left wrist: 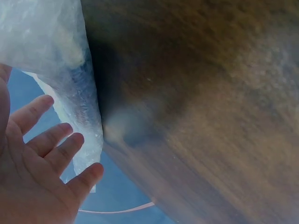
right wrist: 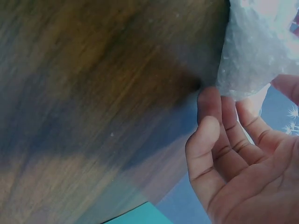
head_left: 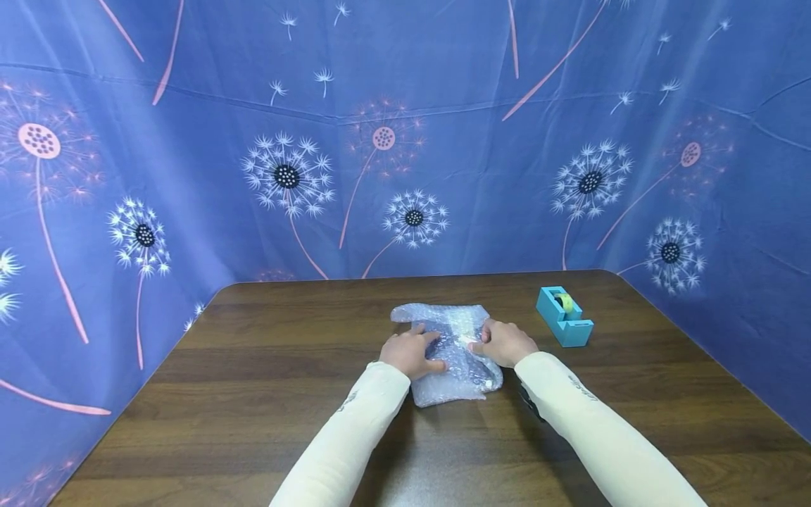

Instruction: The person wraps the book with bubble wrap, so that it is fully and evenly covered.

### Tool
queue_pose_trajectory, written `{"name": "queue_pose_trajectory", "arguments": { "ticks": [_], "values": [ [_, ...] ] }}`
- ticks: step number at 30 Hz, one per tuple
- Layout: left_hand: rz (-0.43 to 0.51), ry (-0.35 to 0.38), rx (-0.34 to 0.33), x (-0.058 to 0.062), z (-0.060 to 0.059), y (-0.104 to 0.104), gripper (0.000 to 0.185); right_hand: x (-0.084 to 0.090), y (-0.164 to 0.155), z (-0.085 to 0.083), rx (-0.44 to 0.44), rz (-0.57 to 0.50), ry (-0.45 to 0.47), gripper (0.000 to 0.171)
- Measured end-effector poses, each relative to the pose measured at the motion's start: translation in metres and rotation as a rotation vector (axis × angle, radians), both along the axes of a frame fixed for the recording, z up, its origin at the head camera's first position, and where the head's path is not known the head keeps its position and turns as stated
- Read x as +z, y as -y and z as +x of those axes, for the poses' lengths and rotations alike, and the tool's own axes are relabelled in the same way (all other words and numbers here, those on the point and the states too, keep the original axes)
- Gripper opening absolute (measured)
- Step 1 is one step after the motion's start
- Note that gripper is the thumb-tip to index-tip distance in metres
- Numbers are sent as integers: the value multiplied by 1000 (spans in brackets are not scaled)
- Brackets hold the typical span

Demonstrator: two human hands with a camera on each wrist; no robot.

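Note:
A bundle of clear bubble wrap [head_left: 451,360] lies on the dark wooden table [head_left: 285,394] near its middle. My left hand [head_left: 412,352] rests on the bundle's left side with fingers spread and fairly straight. In the left wrist view the left hand [left wrist: 60,135] shows an open palm beside the bubble wrap [left wrist: 60,56]. My right hand [head_left: 503,343] presses on the bundle's right side. Seen from the right wrist, the right hand's [right wrist: 229,121] loosely bent fingers touch the edge of the bubble wrap [right wrist: 257,51]. Whatever the wrap encloses is hidden.
A teal tape dispenser [head_left: 564,324] with a yellowish roll stands to the right of the bundle. A small dark object [head_left: 527,401] peeks out beside my right forearm. Blue dandelion-print cloth [head_left: 405,141] walls the table on three sides.

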State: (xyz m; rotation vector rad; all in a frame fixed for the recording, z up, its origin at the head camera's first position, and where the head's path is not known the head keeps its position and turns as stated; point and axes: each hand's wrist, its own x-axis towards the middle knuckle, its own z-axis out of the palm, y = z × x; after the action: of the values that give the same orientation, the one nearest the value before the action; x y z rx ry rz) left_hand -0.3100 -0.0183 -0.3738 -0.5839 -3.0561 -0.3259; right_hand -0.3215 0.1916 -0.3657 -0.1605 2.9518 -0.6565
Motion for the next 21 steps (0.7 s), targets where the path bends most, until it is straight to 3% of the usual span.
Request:
{"name": "queue_pose_trajectory", "arguments": {
  "ticks": [12,21],
  "values": [
    [-11,12,34,2,0,-2,61,-3,4,-6,-18,42,-24,31],
    [65,78,14,-1,-3,2,60,-6,3,-7,0,-5,-23,29]
  ]
}}
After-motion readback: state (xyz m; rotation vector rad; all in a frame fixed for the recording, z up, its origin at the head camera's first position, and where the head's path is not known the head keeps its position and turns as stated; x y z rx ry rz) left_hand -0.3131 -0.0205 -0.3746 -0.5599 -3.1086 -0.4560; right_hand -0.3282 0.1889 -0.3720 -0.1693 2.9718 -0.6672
